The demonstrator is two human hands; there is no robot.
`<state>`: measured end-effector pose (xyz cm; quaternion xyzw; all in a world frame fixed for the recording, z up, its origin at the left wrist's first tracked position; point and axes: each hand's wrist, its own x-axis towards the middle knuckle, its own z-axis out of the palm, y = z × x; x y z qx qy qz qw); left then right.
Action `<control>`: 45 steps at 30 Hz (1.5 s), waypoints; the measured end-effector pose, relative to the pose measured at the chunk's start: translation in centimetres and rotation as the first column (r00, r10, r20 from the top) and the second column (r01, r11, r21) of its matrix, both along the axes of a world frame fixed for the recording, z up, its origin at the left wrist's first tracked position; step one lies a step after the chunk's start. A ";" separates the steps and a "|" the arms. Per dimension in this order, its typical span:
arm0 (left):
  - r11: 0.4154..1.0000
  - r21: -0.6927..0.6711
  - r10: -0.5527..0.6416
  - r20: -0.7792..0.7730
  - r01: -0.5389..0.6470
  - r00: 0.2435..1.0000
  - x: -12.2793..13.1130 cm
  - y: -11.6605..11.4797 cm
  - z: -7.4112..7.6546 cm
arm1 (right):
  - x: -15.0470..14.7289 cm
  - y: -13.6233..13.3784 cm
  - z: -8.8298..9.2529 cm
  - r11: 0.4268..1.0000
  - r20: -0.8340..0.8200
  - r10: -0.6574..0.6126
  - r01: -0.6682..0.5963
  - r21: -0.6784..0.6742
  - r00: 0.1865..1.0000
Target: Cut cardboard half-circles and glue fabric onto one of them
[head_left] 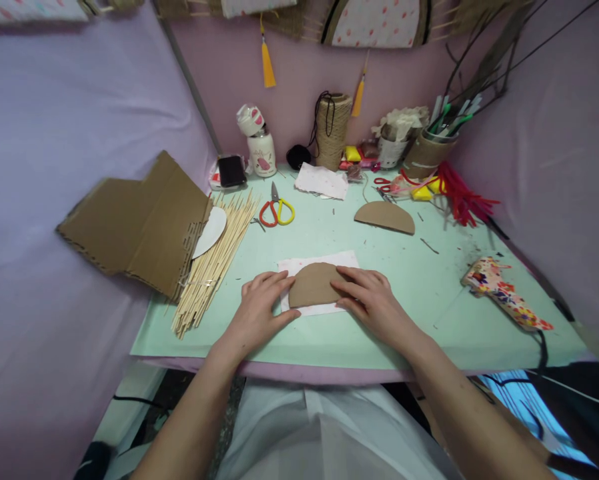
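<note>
A half-round piece of cardboard (313,287) lies flat on a white patterned sheet (348,258), its straight edge towards me. My left hand (263,308) rests at the cardboard's left end, thumb and fingers spread at the edge and touching the sheet. On the right side, my right hand (372,300) lays its outstretched fingers on the cardboard's edge. Neither hand is wrapped round anything. A second half-round cardboard piece (385,217) lies farther back to the right.
Scissors (276,208) with red and yellow handles lie behind my left hand. Bamboo sticks (214,267) and a bent cardboard sheet (144,223) are at left. A flower-patterned glue gun (504,292) lies at right. Twine (333,133), a bottle (262,152) and a pen holder (429,152) stand at the back.
</note>
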<state>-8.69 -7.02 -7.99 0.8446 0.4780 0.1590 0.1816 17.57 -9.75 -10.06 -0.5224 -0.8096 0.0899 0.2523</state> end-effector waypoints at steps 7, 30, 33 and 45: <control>1.000 0.012 -0.021 -0.024 0.021 0.999 0.0 0.1 0.0 | 0.0 0.0 0.0 1.000 0.003 -0.003 0.003 -0.001 1.000; 0.985 0.171 -0.033 0.077 0.020 0.996 3.3 0.1 1.4 | -0.5 0.1 0.1 0.999 -0.019 -0.021 0.021 -0.034 1.000; 0.973 0.149 -0.185 0.030 0.179 0.982 5.4 0.4 1.5 | 0.2 -0.2 0.5 0.999 -0.071 -0.037 0.034 -0.037 0.997; 0.959 0.119 -0.253 -0.038 0.256 0.967 6.7 0.8 1.5 | 3.8 -2.5 0.5 0.987 -0.169 -0.144 0.152 0.041 0.975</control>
